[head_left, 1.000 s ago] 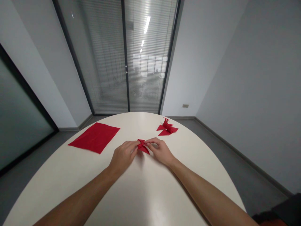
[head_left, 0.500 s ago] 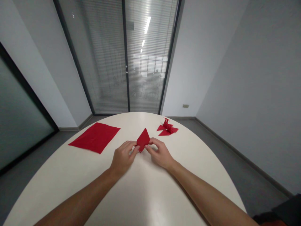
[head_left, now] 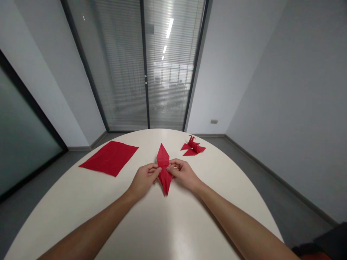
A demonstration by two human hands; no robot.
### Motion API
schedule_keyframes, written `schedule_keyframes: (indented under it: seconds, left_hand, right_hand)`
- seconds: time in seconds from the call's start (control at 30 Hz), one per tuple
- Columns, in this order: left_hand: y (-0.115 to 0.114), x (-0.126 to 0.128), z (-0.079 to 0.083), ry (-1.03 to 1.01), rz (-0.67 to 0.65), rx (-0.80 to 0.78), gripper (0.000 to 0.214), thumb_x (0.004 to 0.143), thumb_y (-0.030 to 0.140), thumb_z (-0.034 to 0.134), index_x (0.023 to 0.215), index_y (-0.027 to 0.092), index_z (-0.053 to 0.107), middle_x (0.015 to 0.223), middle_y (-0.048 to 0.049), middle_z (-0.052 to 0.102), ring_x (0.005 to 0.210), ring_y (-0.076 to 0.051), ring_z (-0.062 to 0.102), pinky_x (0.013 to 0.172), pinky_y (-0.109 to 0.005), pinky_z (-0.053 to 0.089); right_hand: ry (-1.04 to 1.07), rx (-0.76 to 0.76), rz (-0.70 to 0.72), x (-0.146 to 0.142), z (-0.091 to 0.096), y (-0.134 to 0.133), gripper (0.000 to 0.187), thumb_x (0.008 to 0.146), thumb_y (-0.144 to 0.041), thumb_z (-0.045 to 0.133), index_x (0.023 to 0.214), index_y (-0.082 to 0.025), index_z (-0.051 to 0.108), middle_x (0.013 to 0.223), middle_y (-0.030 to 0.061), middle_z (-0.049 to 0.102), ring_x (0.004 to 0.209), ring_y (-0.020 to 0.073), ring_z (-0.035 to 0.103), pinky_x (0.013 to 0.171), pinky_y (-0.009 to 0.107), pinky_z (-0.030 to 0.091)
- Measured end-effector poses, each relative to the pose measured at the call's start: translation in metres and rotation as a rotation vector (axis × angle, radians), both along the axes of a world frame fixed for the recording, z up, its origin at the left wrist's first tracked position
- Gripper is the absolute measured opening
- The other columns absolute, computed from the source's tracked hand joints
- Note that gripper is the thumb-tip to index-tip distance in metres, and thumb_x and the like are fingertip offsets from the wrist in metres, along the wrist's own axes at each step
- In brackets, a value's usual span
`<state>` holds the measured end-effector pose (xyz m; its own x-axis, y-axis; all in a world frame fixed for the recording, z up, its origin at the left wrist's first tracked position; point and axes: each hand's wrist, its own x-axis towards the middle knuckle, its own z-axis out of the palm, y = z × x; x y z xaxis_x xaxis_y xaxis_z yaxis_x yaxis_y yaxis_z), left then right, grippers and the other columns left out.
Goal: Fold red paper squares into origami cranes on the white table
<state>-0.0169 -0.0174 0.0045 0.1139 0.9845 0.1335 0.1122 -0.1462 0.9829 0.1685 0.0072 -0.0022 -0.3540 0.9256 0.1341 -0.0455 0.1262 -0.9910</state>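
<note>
Between my hands is a piece of red folded paper, long and diamond-shaped, with a crease across its middle. Its upper point aims away from me, and its lower end splits into two narrow tips. My left hand pinches its left edge near the middle, thumb on top. On the opposite edge, my right hand grips it the same way, with the other fingers curled behind. The undersides of the fingers are partly hidden by the paper.
A flat red sheet of paper lies to the left on the round white table. Several folded red paper cranes sit close together near the far right edge. Beyond stand a glass partition with blinds and grey walls.
The folded paper has turned so that its full length shows, its two narrow tips now pointing toward me. Both hands keep hold of its sides. The sheet and cranes have stayed put.
</note>
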Motion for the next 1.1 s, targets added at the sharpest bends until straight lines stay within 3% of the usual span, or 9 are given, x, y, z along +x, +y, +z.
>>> schedule_keyframes:
  seconds: [0.27,0.63,0.77,0.93,1.03,1.1]
  left_hand:
    - [0.004,0.001,-0.004,-0.06,-0.017,-0.06,0.033,0.07,0.039,0.071,0.09,0.012,0.072,0.068,-0.0041,0.071,0.05,-0.011,0.053,0.048,-0.022,0.04]
    - [0.003,-0.008,-0.004,0.066,-0.022,-0.002,0.035,0.073,0.031,0.061,0.098,0.015,0.08,0.073,-0.0062,0.076,0.049,-0.011,0.052,0.05,-0.024,0.044]
    - [0.002,-0.006,-0.009,0.075,-0.009,0.039,0.034,0.075,0.028,0.06,0.1,0.016,0.08,0.091,-0.0092,0.079,0.056,-0.014,0.06,0.052,-0.026,0.048]
    - [0.003,-0.006,-0.014,0.07,0.001,0.122,0.028,0.078,0.031,0.061,0.094,0.019,0.08,0.11,-0.0099,0.076,0.092,-0.024,0.072,0.076,-0.034,0.06]
    - [0.003,-0.007,-0.012,0.085,-0.023,0.178,0.023,0.079,0.027,0.06,0.087,0.02,0.081,0.11,-0.0083,0.076,0.101,-0.024,0.072,0.092,-0.039,0.057]
    - [0.001,-0.007,-0.009,0.086,-0.042,0.209,0.022,0.08,0.026,0.059,0.083,0.019,0.079,0.111,-0.0085,0.076,0.102,-0.024,0.072,0.095,-0.039,0.056]
  right_hand:
    - [0.013,-0.092,0.115,0.003,-0.009,0.003,0.035,0.081,-0.046,0.072,0.1,-0.019,0.062,0.072,-0.0011,0.069,0.056,0.0114,0.063,0.057,0.024,0.053]
    - [-0.042,-0.042,0.076,0.006,-0.006,0.003,0.026,0.082,-0.039,0.067,0.096,-0.017,0.07,0.075,0.0009,0.068,0.059,0.0113,0.062,0.056,0.024,0.053]
    - [-0.056,-0.083,0.061,0.007,-0.003,0.001,0.029,0.084,-0.045,0.063,0.092,-0.018,0.068,0.076,0.0009,0.067,0.061,0.0131,0.063,0.052,0.024,0.053]
    - [-0.078,-0.033,0.092,0.007,-0.002,-0.001,0.031,0.082,-0.046,0.069,0.097,-0.019,0.065,0.078,0.0005,0.065,0.066,0.0139,0.062,0.054,0.024,0.053]
    - [-0.048,-0.02,0.119,0.007,-0.004,-0.001,0.031,0.079,-0.035,0.071,0.105,-0.019,0.063,0.081,0.0005,0.067,0.067,0.0139,0.061,0.056,0.024,0.052]
    - [-0.03,-0.005,0.115,0.006,-0.004,-0.001,0.031,0.078,-0.028,0.071,0.106,-0.019,0.063,0.081,0.0003,0.068,0.065,0.0126,0.06,0.058,0.024,0.049]
